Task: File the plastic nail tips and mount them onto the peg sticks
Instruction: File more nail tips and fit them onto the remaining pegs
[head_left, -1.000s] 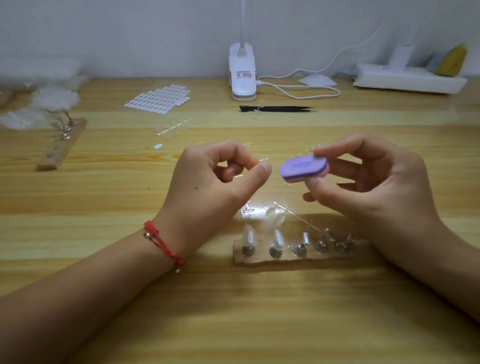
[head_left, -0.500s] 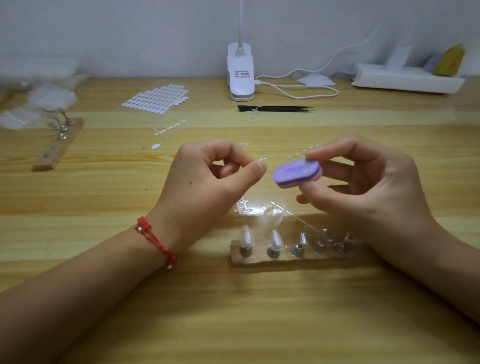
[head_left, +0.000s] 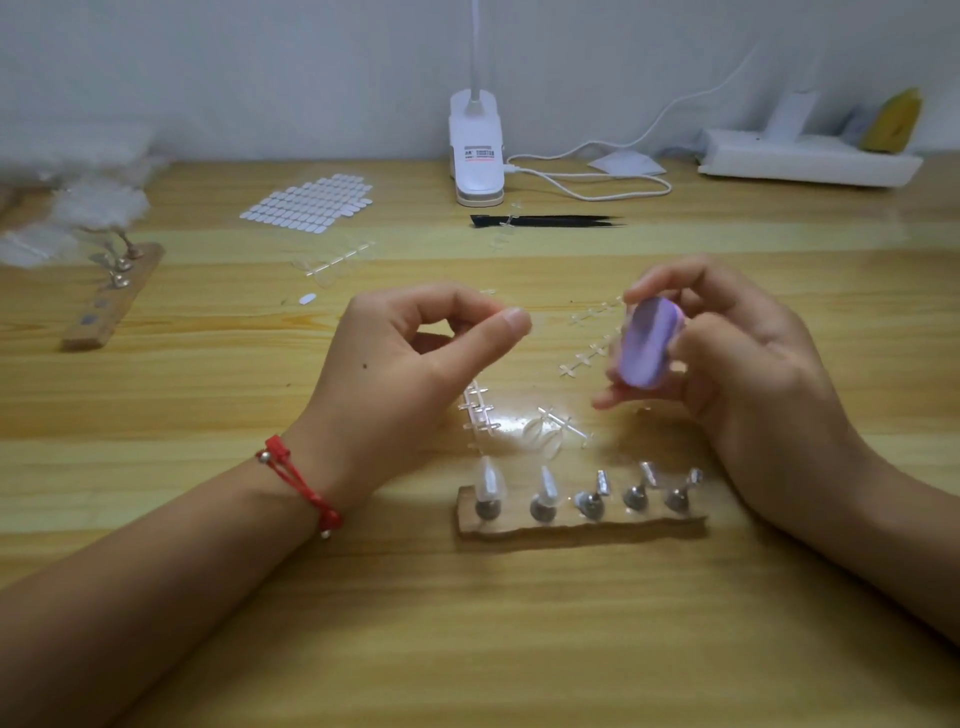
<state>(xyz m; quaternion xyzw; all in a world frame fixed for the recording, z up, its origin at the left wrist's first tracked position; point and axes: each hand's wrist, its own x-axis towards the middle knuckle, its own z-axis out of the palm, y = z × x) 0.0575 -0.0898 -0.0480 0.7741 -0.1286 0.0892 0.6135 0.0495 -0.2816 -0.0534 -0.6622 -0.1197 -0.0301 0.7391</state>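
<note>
- Where the head view looks down, both forearms reach in over the wooden surface (head_left: 182, 395), and the left hand (head_left: 415, 374) is raised just above it, wrist bent and knuckles turned up.
- Its thumb tip presses against the forefinger tip in a closed pinch, with the other fingers (head_left: 431, 340) curled into the palm. I cannot tell whether a clear tip sits in that pinch (the spot is too small and pale).
- A red cord bracelet (head_left: 301, 483) circles the left wrist.
- The right hand (head_left: 737, 374) is lifted at the same height, palm facing left, and grips a purple file block (head_left: 647, 345).
- The block stands on end and is blurred. The forefinger hooks over its top, the thumb is on its near side, and the lower fingers are beneath it.
- The block is well apart from the left pinch, with bare surface between them.
- Near the body, a wooden peg block (head_left: 582, 527) lies between the wrists and carries five pegs (head_left: 636, 493).
- Clear nail tips (head_left: 491, 483) cap the two leftmost pegs (the other three show only metal tops).
- A loose nail tip (head_left: 540, 436) and clear plastic strips (head_left: 478, 410) lie just beyond the peg block.
- Farther back are black tweezers (head_left: 545, 221), a white lamp base (head_left: 476, 150) and a sheet of oval tabs (head_left: 309, 202).
</note>
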